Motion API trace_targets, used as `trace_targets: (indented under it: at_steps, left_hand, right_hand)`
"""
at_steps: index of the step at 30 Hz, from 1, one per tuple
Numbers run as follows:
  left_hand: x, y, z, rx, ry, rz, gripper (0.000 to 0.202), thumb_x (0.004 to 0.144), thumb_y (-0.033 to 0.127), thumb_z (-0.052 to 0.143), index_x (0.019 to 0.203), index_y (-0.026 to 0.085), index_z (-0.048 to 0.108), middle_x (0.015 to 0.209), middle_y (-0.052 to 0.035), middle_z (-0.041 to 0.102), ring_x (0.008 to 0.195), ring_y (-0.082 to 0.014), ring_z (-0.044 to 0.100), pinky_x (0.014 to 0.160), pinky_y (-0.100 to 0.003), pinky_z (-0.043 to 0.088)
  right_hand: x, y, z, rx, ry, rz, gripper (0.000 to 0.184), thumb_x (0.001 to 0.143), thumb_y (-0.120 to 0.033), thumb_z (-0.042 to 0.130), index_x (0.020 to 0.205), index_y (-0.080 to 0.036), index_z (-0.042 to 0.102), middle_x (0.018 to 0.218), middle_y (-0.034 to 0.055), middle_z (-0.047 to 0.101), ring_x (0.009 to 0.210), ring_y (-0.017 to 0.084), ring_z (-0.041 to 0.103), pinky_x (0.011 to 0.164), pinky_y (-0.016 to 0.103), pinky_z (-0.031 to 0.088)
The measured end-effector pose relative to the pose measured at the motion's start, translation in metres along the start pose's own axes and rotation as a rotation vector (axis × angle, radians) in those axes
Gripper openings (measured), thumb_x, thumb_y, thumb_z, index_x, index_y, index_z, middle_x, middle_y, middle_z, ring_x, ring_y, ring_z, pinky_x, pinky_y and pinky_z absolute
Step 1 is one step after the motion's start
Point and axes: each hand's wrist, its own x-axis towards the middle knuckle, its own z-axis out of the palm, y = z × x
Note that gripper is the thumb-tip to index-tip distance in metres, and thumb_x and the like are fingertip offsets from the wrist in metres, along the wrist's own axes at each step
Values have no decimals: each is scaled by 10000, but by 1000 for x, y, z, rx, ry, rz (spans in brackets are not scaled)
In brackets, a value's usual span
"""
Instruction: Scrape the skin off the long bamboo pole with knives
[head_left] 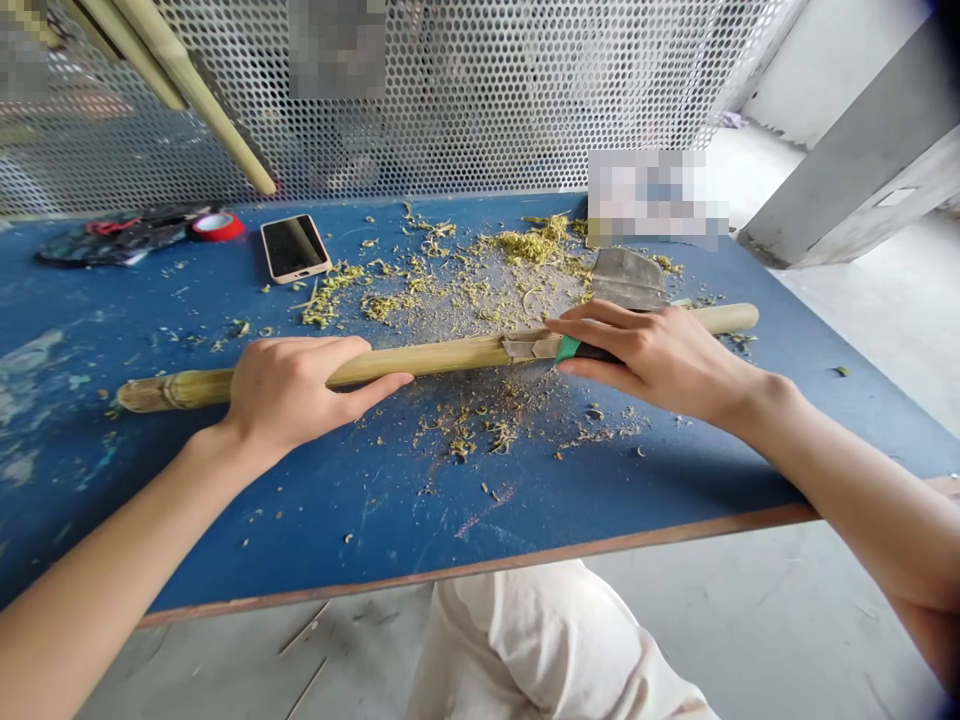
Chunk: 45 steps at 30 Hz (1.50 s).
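A long bamboo pole (pixel 431 358) lies nearly level across the blue table, its ringed, rough end at the left. My left hand (pixel 289 390) is wrapped over the pole's left part, thumb stretched along the near side. Toward the right end, my right hand (pixel 660 355) grips a tool with a green-and-black handle (pixel 574 348) against the pole. A thin, greyish-brown piece (pixel 532 347) sits on the pole beside the handle; whether it belongs to the tool I cannot tell. Just beyond my right fingers is a flat grey plate (pixel 628 278), perhaps a blade, its lower edge hidden.
Greenish shavings (pixel 529 245) and dust are scattered over the blue table (pixel 247 530). A phone (pixel 295 248), red tape roll (pixel 218 226) and dark cloth-like bundle (pixel 124 238) lie at back left. More bamboo poles (pixel 217 120) lean by the perforated metal screen (pixel 465 100).
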Motion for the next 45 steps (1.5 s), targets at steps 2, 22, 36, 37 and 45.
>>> trace_targets:
  at_steps: [2, 22, 36, 37, 45]
  left_hand:
    - [0, 0, 0, -8, 2, 8, 492, 831, 735, 591, 656, 286, 693, 537, -3, 649, 536, -200, 637, 509, -313, 400]
    - [0, 1, -2, 17, 1, 50, 459, 850, 704, 597, 669, 293, 688, 557, 7, 650, 553, -199, 640, 527, -322, 419]
    - [-2, 5, -2, -6, -31, 22, 475, 839, 728, 578, 658, 300, 680, 565, 3, 660, 584, -212, 665, 553, -328, 445]
    - [-2, 6, -2, -13, -31, 21, 477, 835, 730, 581, 653, 300, 678, 559, 3, 657, 579, -212, 662, 551, -327, 445]
    - [0, 7, -3, -14, -41, 9, 494, 830, 741, 579, 637, 296, 667, 538, 4, 647, 553, -209, 650, 531, -326, 426]
  right_hand:
    - [0, 3, 2, 43, -26, -9, 489, 1074, -470, 397, 1400, -185, 625, 1251, 130, 715, 924, 205, 709, 686, 299, 480]
    - [1, 3, 3, -30, -39, -62, 492, 1064, -532, 413, 1421, -228, 562, 1198, 104, 750, 812, 179, 708, 620, 266, 420]
    - [-2, 5, 6, -99, -18, -88, 528, 1057, -529, 434, 1498, -264, 551, 1234, 91, 749, 885, 195, 726, 684, 282, 472]
    - [-2, 4, 6, -114, -23, -86, 545, 1053, -547, 434, 1500, -257, 549, 1231, 95, 749, 874, 195, 725, 680, 282, 468]
    - [-1, 3, 7, -80, -35, -34, 540, 1058, -533, 421, 1473, -223, 574, 1221, 114, 750, 835, 196, 721, 669, 294, 455]
